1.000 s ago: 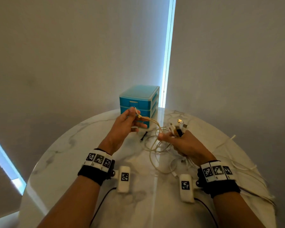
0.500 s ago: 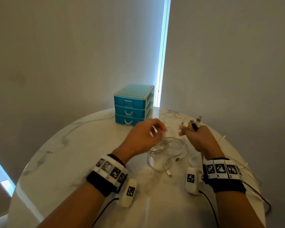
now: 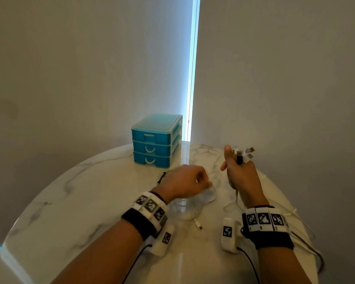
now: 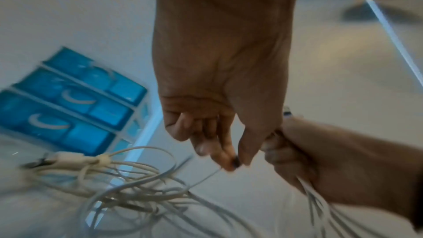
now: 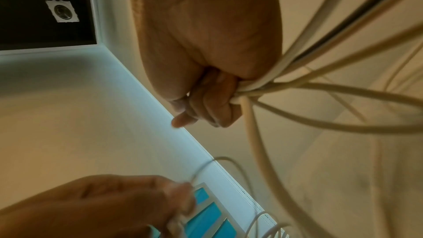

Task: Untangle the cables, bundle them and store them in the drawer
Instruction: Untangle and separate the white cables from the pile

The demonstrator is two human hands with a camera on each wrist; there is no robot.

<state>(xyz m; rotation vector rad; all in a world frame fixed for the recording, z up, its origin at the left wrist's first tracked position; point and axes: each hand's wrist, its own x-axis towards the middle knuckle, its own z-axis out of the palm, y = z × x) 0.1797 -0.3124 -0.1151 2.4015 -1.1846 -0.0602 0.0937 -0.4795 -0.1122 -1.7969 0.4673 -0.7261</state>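
Head view: the job looks maybe halfway sorted. A handful of cable plug ends (image 3: 243,154) is gripped upright in the right hand (image 3: 242,179), fingers curled tight round the gathered white cables (image 5: 270,82), so the collecting part seems underway. One thin strand (image 4: 206,175) is pinched between thumb and fingertips of the left hand (image 3: 184,181), just over the loose tangle of loops (image 4: 128,184) that lies on the marble table (image 3: 90,201). So the untangling isn't finished yet, and nothing is wound or tied into a bundle. All three drawers of the blue drawer unit (image 3: 156,140) at the table's far edge are seen closed, so storing is still left too.
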